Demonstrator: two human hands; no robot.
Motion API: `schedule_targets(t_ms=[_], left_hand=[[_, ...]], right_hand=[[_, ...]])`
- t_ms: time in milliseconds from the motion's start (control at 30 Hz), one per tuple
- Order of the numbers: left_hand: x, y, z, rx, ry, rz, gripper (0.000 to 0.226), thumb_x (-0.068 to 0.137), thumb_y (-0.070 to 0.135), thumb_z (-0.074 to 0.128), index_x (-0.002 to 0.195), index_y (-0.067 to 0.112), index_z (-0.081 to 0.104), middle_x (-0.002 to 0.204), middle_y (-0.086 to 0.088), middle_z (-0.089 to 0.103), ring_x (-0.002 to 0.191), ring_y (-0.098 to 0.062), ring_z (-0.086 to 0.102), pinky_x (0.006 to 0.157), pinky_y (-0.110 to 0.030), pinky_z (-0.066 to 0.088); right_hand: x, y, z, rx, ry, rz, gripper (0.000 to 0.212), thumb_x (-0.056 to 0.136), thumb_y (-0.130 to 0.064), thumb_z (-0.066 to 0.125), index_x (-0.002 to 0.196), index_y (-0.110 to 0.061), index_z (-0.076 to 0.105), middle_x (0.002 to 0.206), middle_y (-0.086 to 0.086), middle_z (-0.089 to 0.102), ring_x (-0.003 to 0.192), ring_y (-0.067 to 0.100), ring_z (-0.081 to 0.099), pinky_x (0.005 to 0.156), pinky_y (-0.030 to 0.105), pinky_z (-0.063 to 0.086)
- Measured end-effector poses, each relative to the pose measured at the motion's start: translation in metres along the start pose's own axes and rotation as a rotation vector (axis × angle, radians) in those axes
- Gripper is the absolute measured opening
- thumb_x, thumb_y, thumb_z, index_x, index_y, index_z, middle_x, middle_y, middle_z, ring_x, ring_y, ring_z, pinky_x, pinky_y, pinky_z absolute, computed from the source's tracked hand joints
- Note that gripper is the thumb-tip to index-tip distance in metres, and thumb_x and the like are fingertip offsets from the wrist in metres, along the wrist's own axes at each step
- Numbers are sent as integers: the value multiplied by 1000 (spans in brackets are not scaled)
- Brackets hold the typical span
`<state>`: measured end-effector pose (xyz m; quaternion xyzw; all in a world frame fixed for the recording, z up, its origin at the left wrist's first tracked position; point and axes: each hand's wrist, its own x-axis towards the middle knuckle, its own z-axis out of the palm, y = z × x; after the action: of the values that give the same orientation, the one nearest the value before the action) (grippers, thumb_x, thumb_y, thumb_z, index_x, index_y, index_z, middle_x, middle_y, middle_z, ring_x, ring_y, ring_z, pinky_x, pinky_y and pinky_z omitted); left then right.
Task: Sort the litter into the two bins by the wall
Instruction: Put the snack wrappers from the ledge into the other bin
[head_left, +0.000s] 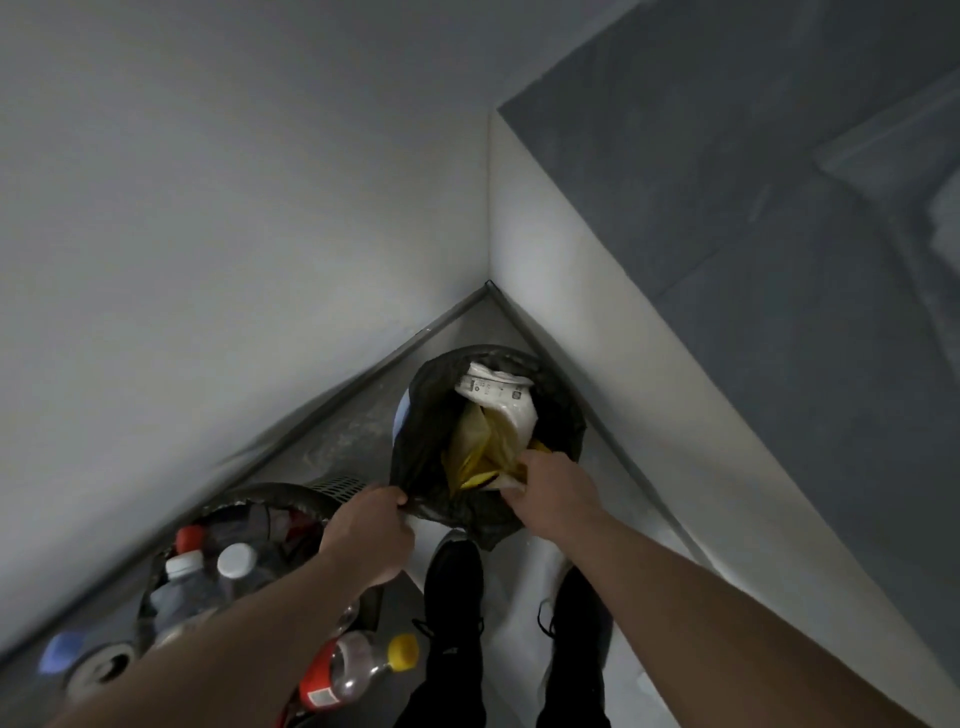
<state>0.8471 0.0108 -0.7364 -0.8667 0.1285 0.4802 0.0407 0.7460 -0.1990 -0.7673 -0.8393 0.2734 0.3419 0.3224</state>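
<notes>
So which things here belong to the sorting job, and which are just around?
Job:
left hand pinching the black liner
right hand gripping yellow packaging
white wrapper
bottle bin
yellow-capped bottle on the floor

Around:
black shoes
blue-capped item, bottom left, unclear

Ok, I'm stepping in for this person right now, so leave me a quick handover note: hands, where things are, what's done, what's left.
Left hand pinches the edge of the black liner of the corner bin, holding it open.
Right hand grips yellow wrapping at that bin's mouth; white packaging is already inside.
The mesh bin on the left holds capped bottles.
Left: a bottle with a yellow cap lies on the floor by the shoes; it likely belongs with the bottles.
</notes>
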Motion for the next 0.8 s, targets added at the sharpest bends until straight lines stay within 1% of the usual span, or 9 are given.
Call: schedule_targets(t_ms=[67, 133, 200, 300, 400, 467, 600, 700, 800], left_hand=[[-18, 0, -7, -38, -53, 3, 52, 95, 27, 47, 147, 32, 43, 135, -3, 59, 117, -24, 61, 86, -31, 52], [-38, 3, -16, -68, -71, 12, 53, 93, 27, 49, 145, 35, 42, 129, -2, 62, 108, -23, 64, 79, -31, 53], [-66, 11, -35, -73, -70, 46, 48, 92, 29, 52, 140, 35, 49, 124, 2, 64, 110, -21, 63, 86, -34, 55], [-118, 26, -65, -70, -37, 100, 45, 91, 32, 54, 136, 35, 53, 127, 8, 59, 117, -18, 60, 94, -34, 52], [-186, 44, -103, -59, 4, 156, 48, 90, 26, 52, 138, 34, 50, 136, 8, 50, 121, -19, 58, 96, -31, 49], [-239, 58, -132, -72, 20, 196, 53, 89, 25, 52, 141, 33, 48, 141, 7, 44, 127, -19, 53, 98, -32, 48], [-343, 76, -197, -62, 99, 343, 60, 85, 31, 56, 144, 32, 45, 154, 4, 31, 137, -23, 39, 107, -38, 44], [-412, 73, -245, -68, 215, 418, 66, 82, 41, 62, 145, 33, 42, 160, 2, 22, 143, -28, 32, 113, -44, 39], [-461, 58, -277, -27, 321, 471, 68, 86, 48, 60, 150, 35, 39, 164, 2, 20, 147, -28, 26, 117, -47, 34]], right_hand=[[-25, -12, -15, 128, 6, -7, 41, 82, -45, 64, 121, -32, 58, 101, -4, 67, 91, 20, 65, 66, 29, 46], [-57, -19, -32, 181, 30, 0, 49, 77, -49, 63, 124, -38, 51, 101, -9, 64, 93, 19, 65, 72, 33, 52], [-96, -21, -54, 185, 31, 12, 53, 79, -50, 63, 129, -38, 49, 106, -10, 60, 98, 18, 63, 79, 35, 54], [-160, -22, -90, 50, -28, 67, 61, 89, -41, 62, 146, -28, 41, 136, -2, 48, 121, 20, 53, 97, 35, 49], [-219, -30, -128, -14, -84, 109, 64, 94, -35, 55, 154, -26, 32, 161, 0, 23, 145, 23, 31, 112, 37, 39], [-264, -41, -154, -24, -76, 132, 65, 95, -30, 52, 156, -26, 28, 167, 0, 10, 151, 25, 18, 118, 38, 32], [-358, -71, -213, 59, 49, 144, 66, 96, -27, 50, 157, -21, 26, 168, 4, 7, 154, 25, 12, 123, 36, 23], [-429, -89, -246, 158, 158, 178, 65, 96, -30, 52, 156, -22, 30, 168, 3, 10, 153, 26, 17, 121, 36, 25], [-490, -91, -256, 233, 293, 185, 65, 96, -30, 55, 156, -24, 31, 168, 0, 8, 153, 23, 15, 121, 34, 25]])
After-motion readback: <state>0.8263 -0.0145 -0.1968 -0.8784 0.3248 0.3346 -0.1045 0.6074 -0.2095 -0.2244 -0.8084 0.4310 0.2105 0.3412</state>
